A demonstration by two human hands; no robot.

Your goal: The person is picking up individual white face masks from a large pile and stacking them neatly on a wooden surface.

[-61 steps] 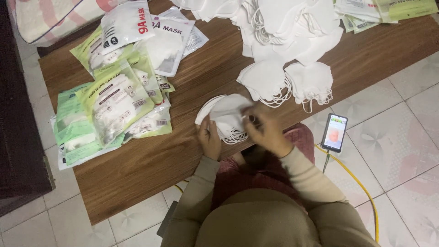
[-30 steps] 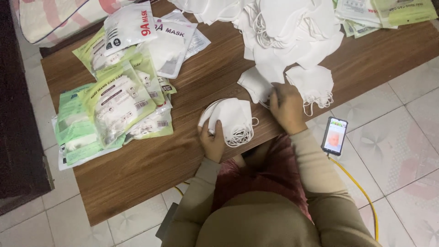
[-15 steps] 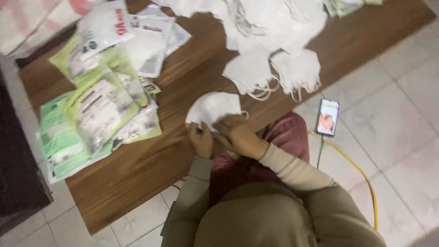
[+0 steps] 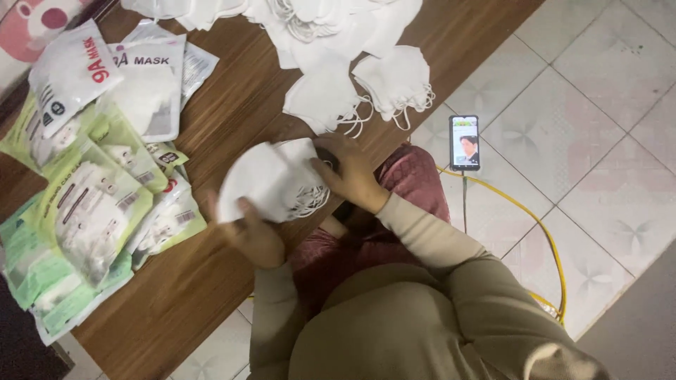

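A stack of white folded face masks (image 4: pixel 271 181) with dangling ear loops is held just above the near edge of a low wooden table (image 4: pixel 232 119). My left hand (image 4: pixel 255 232) grips the stack from below, thumb on top. My right hand (image 4: pixel 351 172) presses against the stack's right side, where the ear loops hang. Two smaller piles of white masks (image 4: pixel 366 88) lie on the table just beyond my right hand.
Sealed mask packets in green and white pouches (image 4: pixel 91 190) cover the table's left side. A big heap of loose white masks (image 4: pixel 310 17) lies at the far edge. A phone (image 4: pixel 464 143) with a lit screen rests on the tiled floor, with a yellow cable (image 4: pixel 542 232).
My right hand reached out to the mask piles, then came back to the stack. The stack has grown slightly and the view has shifted closer.
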